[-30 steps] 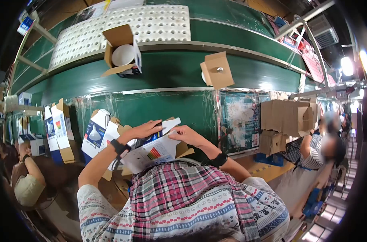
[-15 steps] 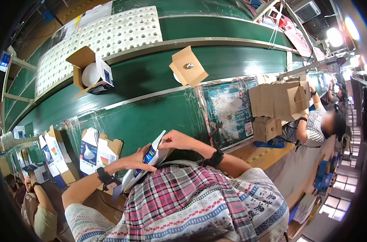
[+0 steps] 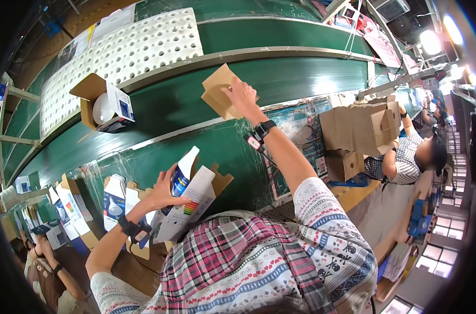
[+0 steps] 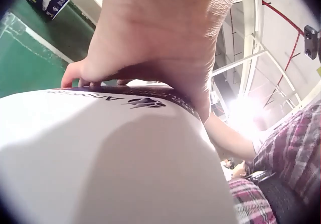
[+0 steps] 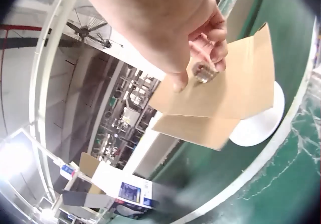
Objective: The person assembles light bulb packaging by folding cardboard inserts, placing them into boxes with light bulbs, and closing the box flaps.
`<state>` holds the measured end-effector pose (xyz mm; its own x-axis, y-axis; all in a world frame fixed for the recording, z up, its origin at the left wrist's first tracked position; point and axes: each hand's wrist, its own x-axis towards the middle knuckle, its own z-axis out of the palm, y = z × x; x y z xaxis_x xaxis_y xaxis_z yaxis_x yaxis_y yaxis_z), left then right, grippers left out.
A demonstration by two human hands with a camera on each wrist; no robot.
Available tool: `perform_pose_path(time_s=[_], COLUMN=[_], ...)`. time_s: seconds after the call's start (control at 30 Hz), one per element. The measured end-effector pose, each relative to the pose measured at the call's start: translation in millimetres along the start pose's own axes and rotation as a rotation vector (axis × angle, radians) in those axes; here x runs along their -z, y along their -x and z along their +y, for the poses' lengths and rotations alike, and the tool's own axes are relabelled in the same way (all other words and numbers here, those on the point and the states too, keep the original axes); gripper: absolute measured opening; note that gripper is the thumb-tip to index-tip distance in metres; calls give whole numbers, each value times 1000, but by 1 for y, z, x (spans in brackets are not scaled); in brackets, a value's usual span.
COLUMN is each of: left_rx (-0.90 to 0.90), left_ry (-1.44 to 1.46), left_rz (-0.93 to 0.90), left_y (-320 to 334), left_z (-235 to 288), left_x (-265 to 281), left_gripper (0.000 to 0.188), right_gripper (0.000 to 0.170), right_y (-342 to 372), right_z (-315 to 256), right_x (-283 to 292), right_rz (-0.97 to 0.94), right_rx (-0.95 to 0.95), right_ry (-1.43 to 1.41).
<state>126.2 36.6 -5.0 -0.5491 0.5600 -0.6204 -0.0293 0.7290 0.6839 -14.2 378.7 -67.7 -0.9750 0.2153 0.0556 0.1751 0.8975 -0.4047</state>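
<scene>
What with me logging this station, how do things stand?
Left hand gripping white-and-blue carton. Right hand at silver metal screw base, poking through tan cardboard insert. No obstruction visible.

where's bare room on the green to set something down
The green belt looks bare between the open box and the brown cardboard by the right hand; so does the green tabletop between the belt's pale edge and the carton in the left hand. Printed cartons crowd the left, brown cartons the right.

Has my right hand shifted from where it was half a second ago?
Yes. Your right hand has gone away from your body: it was on the near side of the pale belt edge, and is now beyond it, over the cardboard.
</scene>
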Motion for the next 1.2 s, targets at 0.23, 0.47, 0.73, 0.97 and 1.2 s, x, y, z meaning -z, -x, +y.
perform_pose_path(time_s=[0.23, 0.47, 0.73, 0.97, 1.2], left_rx=[-70, -84, -277, -293, -329], left_ry=[128, -169, -338, -420, -503], left_rz=[135, 262, 369, 373, 465], left_y=[-2, -11, -9, -11, -19], left_z=[-10, 3, 47, 63, 72], left_x=[19, 33, 7, -31, -46], left_gripper=[124, 122, 118, 114, 113], right_gripper=[20, 17, 20, 14, 17], right_y=[29, 75, 113, 130, 124], right_z=[6, 8, 12, 24, 39], right_x=[16, 79, 67, 51, 48], right_rz=[-10, -307, -622, -740, -855], right_rx=[294, 99, 255, 220, 121], right_ry=[-336, -783, -1100, -1089, -965])
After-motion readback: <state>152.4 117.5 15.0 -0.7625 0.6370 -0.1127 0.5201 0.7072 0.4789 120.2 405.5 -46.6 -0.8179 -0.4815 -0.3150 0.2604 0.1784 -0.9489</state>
